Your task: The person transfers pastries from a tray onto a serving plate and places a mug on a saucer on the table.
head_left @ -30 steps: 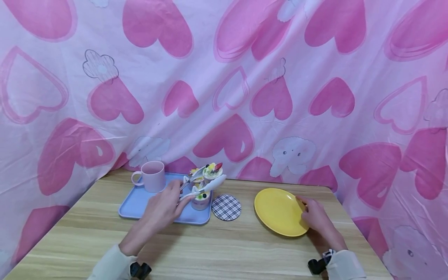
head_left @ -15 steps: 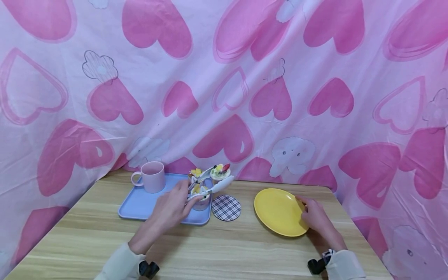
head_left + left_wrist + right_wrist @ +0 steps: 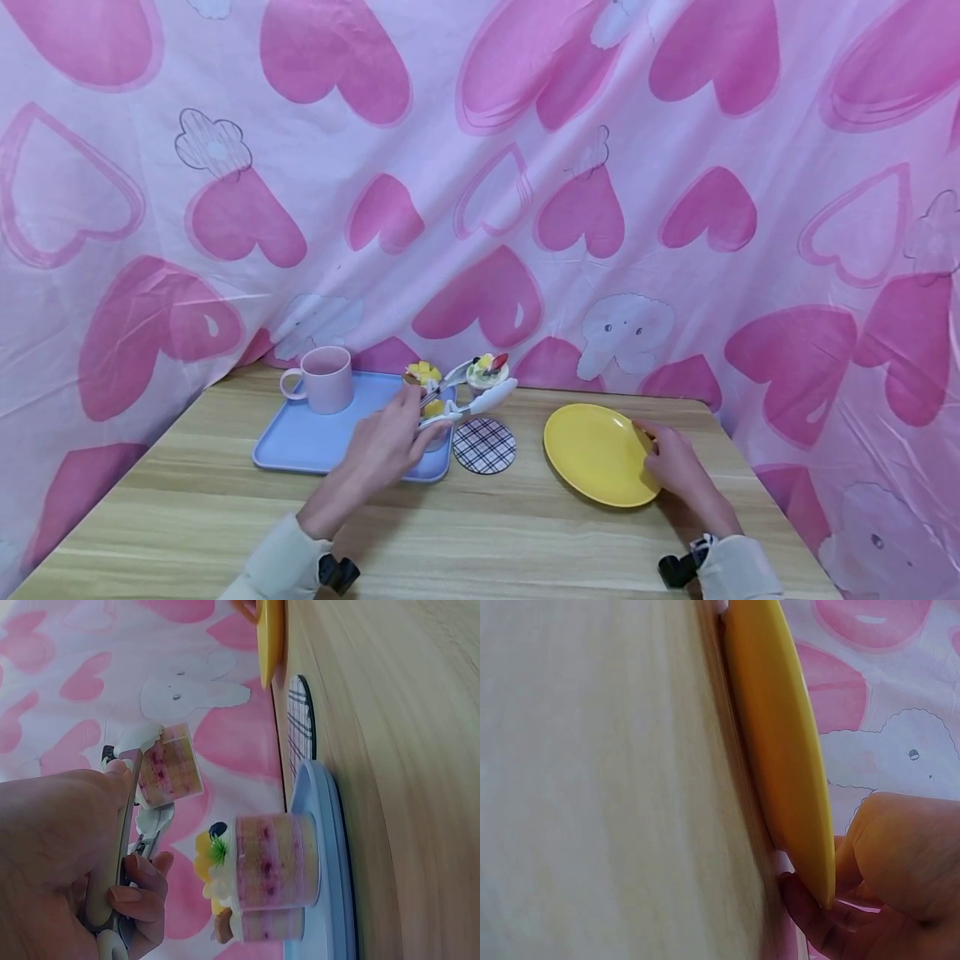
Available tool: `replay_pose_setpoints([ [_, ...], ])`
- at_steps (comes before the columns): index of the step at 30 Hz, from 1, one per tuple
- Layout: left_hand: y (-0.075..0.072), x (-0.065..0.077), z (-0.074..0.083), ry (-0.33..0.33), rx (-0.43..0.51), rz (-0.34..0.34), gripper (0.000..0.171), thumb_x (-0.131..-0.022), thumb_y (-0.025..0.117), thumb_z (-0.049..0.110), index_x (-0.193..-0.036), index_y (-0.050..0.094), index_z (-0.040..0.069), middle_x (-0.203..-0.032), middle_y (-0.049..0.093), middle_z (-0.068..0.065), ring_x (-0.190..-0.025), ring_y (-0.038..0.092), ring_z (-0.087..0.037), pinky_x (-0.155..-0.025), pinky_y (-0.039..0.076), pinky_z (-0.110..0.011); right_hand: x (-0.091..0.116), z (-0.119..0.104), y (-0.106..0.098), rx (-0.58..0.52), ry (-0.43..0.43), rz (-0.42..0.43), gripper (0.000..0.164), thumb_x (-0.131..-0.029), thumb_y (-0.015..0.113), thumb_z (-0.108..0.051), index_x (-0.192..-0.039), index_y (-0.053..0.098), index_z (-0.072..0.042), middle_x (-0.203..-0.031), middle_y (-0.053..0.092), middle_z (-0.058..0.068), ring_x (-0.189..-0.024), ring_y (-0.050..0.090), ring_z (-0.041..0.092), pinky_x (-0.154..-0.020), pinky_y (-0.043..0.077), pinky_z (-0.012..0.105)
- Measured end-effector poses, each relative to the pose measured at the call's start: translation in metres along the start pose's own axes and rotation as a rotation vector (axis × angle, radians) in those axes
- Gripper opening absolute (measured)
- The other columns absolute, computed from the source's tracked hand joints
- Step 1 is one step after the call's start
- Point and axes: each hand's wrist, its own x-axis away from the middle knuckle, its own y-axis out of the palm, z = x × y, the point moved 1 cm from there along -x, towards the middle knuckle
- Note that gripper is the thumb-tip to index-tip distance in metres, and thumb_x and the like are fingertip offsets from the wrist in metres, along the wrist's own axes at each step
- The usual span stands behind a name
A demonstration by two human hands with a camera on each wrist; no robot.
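Left hand (image 3: 386,437): wrapped round the tongs (image 3: 495,396), and those tongs pinch the lifted cup (image 3: 488,377) near its creamy top!
Lifted cup: up in the air, coaster (image 3: 484,447) at six o'clock, looking a shade tilted; a slack squeeze could let it slide straight out.
Berry (image 3: 499,362): riding high on the cream; too hard a pinch might smear things and topple it.
Tray cups (image 3: 276,859): two on the tray (image 3: 300,450), eight to nine o'clock of the lifted one; a dipping wrist could clip one over.
Plate (image 3: 596,454): four o'clock of the lifted cup, on the surface (image 3: 480,533).
Right hand (image 3: 678,462): pinching the plate's rim at three o'clock; a tug there could shift it.
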Motion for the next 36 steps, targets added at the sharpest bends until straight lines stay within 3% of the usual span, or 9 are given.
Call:
replay_pose_setpoints([
  [4,0.004,-0.002,0.003,0.005,0.005,0.002,0.06,-0.103,0.072,0.05,-0.137,0.056,0.004,-0.107,0.062,-0.008,-0.074,0.055,-0.018,-0.062,0.051,-0.032,0.0,0.0,0.0,-0.007,-0.007,0.001,0.07,-0.087,0.057,0.01,-0.156,0.051,0.003,-0.097,0.059,0.015,-0.071,0.049,0.022,-0.064,0.044,0.032],
  [6,0.005,-0.002,0.005,0.008,0.016,0.007,0.058,-0.103,0.071,0.051,-0.135,0.056,0.005,-0.101,0.06,-0.006,-0.072,0.053,-0.018,-0.059,0.047,-0.031,0.001,-0.001,0.001,-0.007,-0.011,0.004,0.069,-0.087,0.057,0.01,-0.156,0.051,0.003,-0.094,0.057,0.013,-0.069,0.047,0.022,-0.063,0.042,0.032],
  [14,0.011,-0.004,0.007,0.043,0.012,0.024,0.056,-0.105,0.068,0.054,-0.13,0.057,0.006,-0.091,0.054,-0.003,-0.068,0.05,-0.018,-0.056,0.044,-0.032,0.0,-0.003,0.0,-0.002,-0.007,0.005,0.069,-0.087,0.059,0.01,-0.155,0.052,0.003,-0.124,0.063,0.025,-0.081,0.054,0.025,-0.074,0.048,0.036],
  [24,0.02,-0.008,0.014,0.055,0.021,0.028,0.054,-0.103,0.071,0.053,-0.127,0.058,0.006,-0.085,0.053,-0.001,-0.065,0.051,-0.018,-0.056,0.046,-0.035,0.001,-0.002,0.0,-0.023,0.007,-0.002,0.07,-0.088,0.059,0.01,-0.157,0.051,0.002,-0.11,0.063,0.02,-0.073,0.051,0.023,-0.066,0.046,0.033],
  [36,0.032,-0.011,0.023,0.103,0.024,0.042,0.051,-0.104,0.068,0.055,-0.121,0.055,0.009,-0.081,0.049,0.001,-0.06,0.046,-0.014,-0.05,0.04,-0.029,0.002,-0.002,-0.001,-0.023,0.005,0.001,0.07,-0.087,0.058,0.01,-0.157,0.051,0.002,-0.122,0.063,0.025,-0.076,0.052,0.024,-0.07,0.047,0.034],
])
